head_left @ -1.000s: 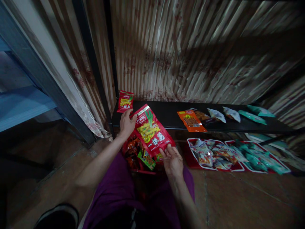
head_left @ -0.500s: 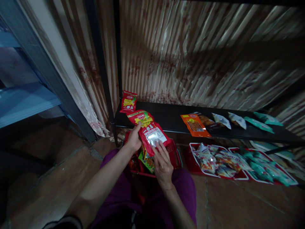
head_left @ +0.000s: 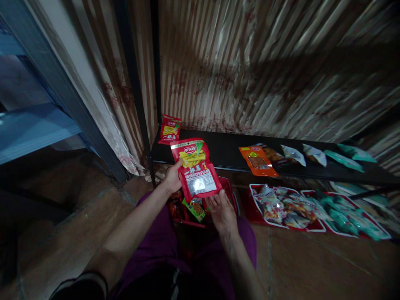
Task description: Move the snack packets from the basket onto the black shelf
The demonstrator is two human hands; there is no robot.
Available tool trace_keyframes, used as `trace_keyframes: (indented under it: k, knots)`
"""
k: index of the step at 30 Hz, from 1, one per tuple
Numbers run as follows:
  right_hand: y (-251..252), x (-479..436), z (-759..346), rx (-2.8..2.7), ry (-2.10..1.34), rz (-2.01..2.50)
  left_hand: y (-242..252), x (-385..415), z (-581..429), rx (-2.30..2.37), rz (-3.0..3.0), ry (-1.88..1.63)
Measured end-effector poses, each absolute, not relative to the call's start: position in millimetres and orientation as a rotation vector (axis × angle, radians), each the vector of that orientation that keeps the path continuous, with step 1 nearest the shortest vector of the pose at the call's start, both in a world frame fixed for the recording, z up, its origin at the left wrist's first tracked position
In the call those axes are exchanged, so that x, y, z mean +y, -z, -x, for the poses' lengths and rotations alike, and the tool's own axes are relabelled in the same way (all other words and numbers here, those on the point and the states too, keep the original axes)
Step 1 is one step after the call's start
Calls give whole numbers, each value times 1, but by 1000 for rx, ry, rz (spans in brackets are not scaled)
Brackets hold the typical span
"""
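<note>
My left hand (head_left: 173, 178) grips the left edge of a large red snack packet (head_left: 196, 171) held flat above a red basket (head_left: 200, 206) of mixed packets. My right hand (head_left: 222, 211) holds the packet's lower right corner from beneath, fingers curled. The packet shows yellow sticks and a white label panel. A smaller packet of the same red kind (head_left: 169, 130) leans at the far left end of the black shelf (head_left: 225, 152).
Along the shelf lie an orange packet (head_left: 258, 160), pale packets (head_left: 292, 155) and green ones (head_left: 343, 161). Two red trays (head_left: 283, 204) of packets sit on the tiled floor below. A corrugated wall stands behind; a dark post (head_left: 139, 96) rises at left.
The large red packet was turned from face-up and tilted to upright with its label panel towards me. My right hand shifted from its face to its lower corner.
</note>
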State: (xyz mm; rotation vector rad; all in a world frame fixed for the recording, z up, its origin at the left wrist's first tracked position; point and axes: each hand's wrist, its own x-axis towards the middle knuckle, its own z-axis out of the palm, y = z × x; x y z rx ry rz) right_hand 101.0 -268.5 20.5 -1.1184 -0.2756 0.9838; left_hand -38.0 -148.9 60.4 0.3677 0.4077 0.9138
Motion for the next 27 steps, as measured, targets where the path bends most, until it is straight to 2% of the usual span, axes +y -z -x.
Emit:
trace_keyframes:
  k: [5, 10, 18, 22, 27]
  knots:
    - [-19, -268, -104, -147, -1132, 1005, -59, -153, 38, 420, -410, -857]
    - [-9, -275, -105, -91, -1168, 1035, -71, -132, 46, 524, -503, -1057]
    - [-13, -277, -107, -65, -1159, 1037, -82, -106, 57, 753, -629, -1123]
    - [-13, -279, -111, -126, -1126, 1070, -89, -102, 68, 688, -732, -970]
    - [-15, -282, -116, -224, -1053, 1152, -113, -85, 81, 637, -1100, -622]
